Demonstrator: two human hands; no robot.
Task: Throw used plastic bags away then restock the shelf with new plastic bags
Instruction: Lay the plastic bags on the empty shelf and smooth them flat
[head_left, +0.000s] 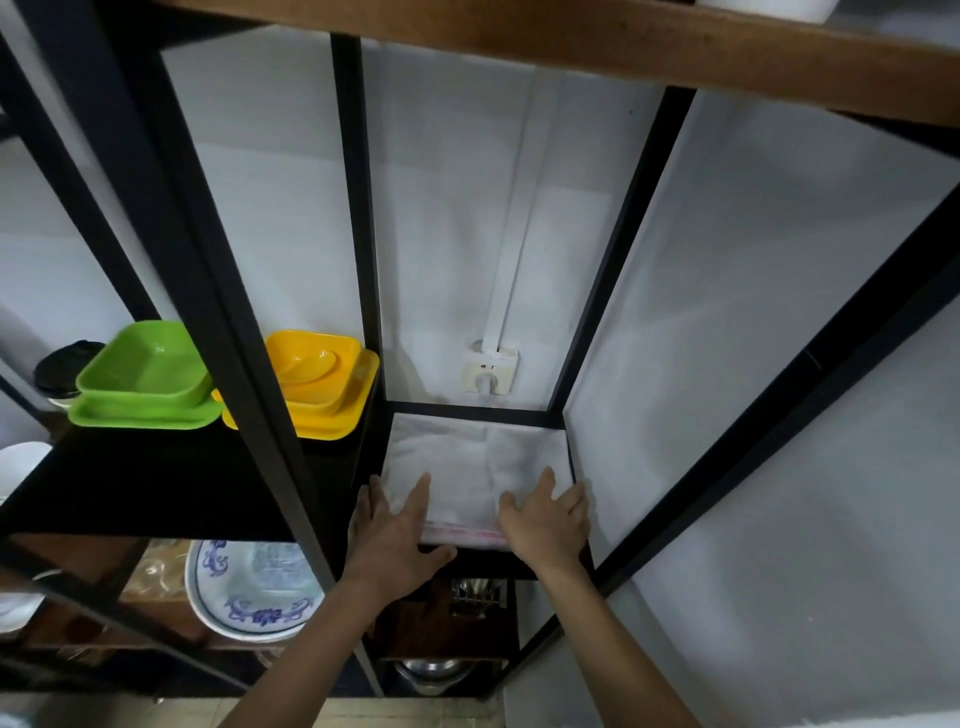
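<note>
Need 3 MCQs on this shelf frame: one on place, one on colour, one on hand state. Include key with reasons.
1. Where does the flat stack of clear plastic bags lie?
A. on the narrow black shelf
B. inside the green dish
C. on the floor

2. What colour are the square plastic dishes nearest the bags?
A. red
B. yellow
C. blue

3. How are the hands placed?
A. both fists closed, off the bags
B. one hand holding a dish
C. both flat on the bags

Key: 1 A, the stack fills the narrow black shelf inside the frame. 2 B, the yellow pair sits just left of the post. 3 C, left hand and right hand press straight fingers on the stack's near edge.
</note>
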